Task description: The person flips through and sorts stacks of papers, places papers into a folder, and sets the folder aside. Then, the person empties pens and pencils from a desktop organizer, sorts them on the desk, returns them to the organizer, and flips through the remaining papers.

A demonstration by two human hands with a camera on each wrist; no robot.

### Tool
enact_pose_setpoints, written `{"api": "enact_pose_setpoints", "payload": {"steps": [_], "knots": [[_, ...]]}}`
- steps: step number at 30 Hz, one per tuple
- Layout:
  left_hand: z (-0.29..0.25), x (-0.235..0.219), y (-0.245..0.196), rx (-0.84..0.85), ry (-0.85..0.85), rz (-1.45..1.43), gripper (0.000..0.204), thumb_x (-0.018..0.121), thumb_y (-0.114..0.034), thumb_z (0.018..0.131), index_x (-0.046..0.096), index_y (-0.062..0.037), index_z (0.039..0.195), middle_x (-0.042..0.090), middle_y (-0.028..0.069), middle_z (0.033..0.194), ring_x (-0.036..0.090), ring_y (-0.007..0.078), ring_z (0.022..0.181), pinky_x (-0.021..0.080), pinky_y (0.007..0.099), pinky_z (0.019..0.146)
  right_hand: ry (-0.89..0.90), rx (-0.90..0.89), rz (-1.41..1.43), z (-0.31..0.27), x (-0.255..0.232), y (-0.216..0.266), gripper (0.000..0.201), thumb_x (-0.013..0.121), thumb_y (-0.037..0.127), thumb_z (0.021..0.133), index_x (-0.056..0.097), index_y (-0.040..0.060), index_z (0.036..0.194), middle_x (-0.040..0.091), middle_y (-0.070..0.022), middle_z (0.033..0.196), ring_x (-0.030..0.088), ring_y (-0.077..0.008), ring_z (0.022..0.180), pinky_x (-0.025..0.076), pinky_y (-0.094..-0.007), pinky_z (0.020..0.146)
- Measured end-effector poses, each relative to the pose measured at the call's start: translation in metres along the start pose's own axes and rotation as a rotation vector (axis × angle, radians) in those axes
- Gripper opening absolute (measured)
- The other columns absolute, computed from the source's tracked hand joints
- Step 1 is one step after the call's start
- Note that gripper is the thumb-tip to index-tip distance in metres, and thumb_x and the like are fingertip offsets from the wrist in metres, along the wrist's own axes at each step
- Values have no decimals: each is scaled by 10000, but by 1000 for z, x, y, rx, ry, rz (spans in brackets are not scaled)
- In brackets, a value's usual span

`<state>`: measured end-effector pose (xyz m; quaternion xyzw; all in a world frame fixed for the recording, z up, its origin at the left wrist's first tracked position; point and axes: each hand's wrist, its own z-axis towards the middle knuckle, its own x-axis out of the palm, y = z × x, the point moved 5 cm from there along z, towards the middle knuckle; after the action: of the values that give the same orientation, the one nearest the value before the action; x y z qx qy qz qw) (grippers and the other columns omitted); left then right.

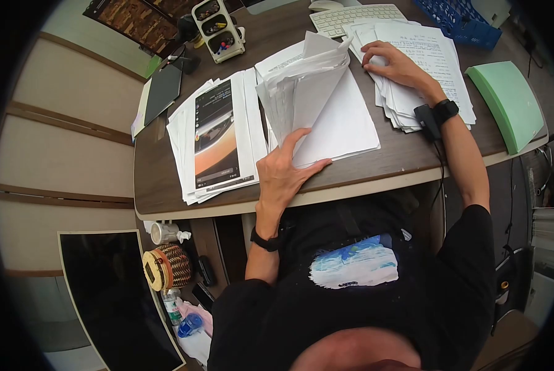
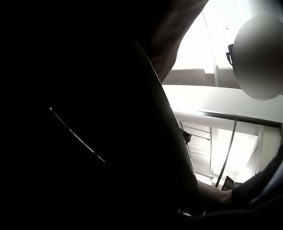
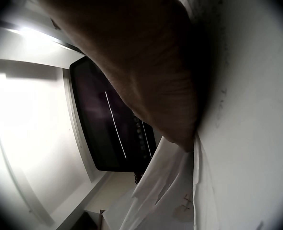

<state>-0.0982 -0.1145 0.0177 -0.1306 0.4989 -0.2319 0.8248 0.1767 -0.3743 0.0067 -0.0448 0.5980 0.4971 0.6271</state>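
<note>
In the head view, my left hand (image 1: 282, 172) holds a bent-up sheaf of white paper sheets (image 1: 317, 77) at its lower edge, index finger in front of the sheaf. The thumb stretches right along the near edge of the flat stack (image 1: 342, 133) below; the other fingers are hidden. My right hand (image 1: 400, 67) rests on the left side of a second stack of printed papers (image 1: 416, 46), fingers loosely bent. The right wrist view has the underside of this hand (image 3: 146, 81) against a written sheet (image 3: 251, 115). The left wrist view is mostly dark.
Left of the sheaf lies a paper stack topped by a dark-and-orange print (image 1: 215, 142). Behind are a pen organizer (image 1: 218, 29), a keyboard (image 1: 354, 20) and a blue basket (image 1: 465, 25). A green folder (image 1: 505, 105) lies near the right edge. A cable (image 1: 440, 170) hangs from the right wrist.
</note>
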Motion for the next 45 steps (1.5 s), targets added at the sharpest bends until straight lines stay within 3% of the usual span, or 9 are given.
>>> {"api": "enact_pose_setpoints", "payload": {"steps": [7,10,21,27,34,37,39,42,45], "knots": [[1,0,-1,39,-16,3,693,1011,-386,740,717,-113,1306,805,101,1189,794,310,839,613,355,750,-9,-14,11,1,1,-4,191,728,301,1048,746,122,1114,605,-79,1506,515,-285,1463,394,-430,1243],[1,2,1,41,-22,10,688,1010,-374,748,716,-113,1313,806,111,1177,795,310,841,614,355,749,-62,-39,40,0,0,-1,210,745,292,1005,768,100,1085,658,-125,1415,558,-328,1386,405,-427,1209],[0,1,-3,118,-138,29,314,833,-174,898,793,-118,1204,757,174,811,737,321,670,572,388,628,25,-2,52,2,1,-4,211,733,317,1044,748,118,1114,606,-74,1515,515,-280,1463,395,-421,1238],[1,-1,-1,83,-160,-36,166,823,-135,943,806,-97,1104,762,136,840,721,336,689,566,393,623,-2,-5,-9,2,2,-5,215,730,325,1046,749,121,1112,607,-68,1516,517,-280,1459,397,-415,1232],[1,1,5,12,-115,-66,128,781,-158,1016,800,-78,1115,743,147,797,718,335,670,550,396,602,-10,-5,9,0,2,-5,227,733,334,1042,749,119,1115,606,-67,1516,521,-283,1453,395,-419,1233],[0,1,5,-9,-120,-77,138,788,-162,1012,796,-73,1119,737,153,780,707,338,646,548,395,601,-31,-8,57,0,2,-4,230,732,320,1015,768,109,1100,637,-122,1466,526,-321,1437,390,-434,1231],[0,-1,5,2,-145,-88,145,801,-164,1004,804,-67,1111,746,157,780,700,326,622,538,382,593,4,-4,42,2,2,-6,221,734,332,1040,749,122,1108,603,-64,1520,518,-279,1459,393,-418,1238],[-1,-1,13,-51,-176,-150,164,823,-170,987,812,-54,1101,758,166,796,685,302,597,526,365,589,1,22,28,0,2,-5,216,734,332,1040,752,126,1102,603,-59,1520,512,-277,1468,389,-420,1247],[-2,0,22,-147,-152,-185,190,846,-179,970,816,-40,1096,761,163,796,678,229,586,516,339,593,-45,-10,49,0,1,-1,223,740,314,1008,770,110,1091,649,-115,1442,543,-320,1418,401,-426,1221]]}}
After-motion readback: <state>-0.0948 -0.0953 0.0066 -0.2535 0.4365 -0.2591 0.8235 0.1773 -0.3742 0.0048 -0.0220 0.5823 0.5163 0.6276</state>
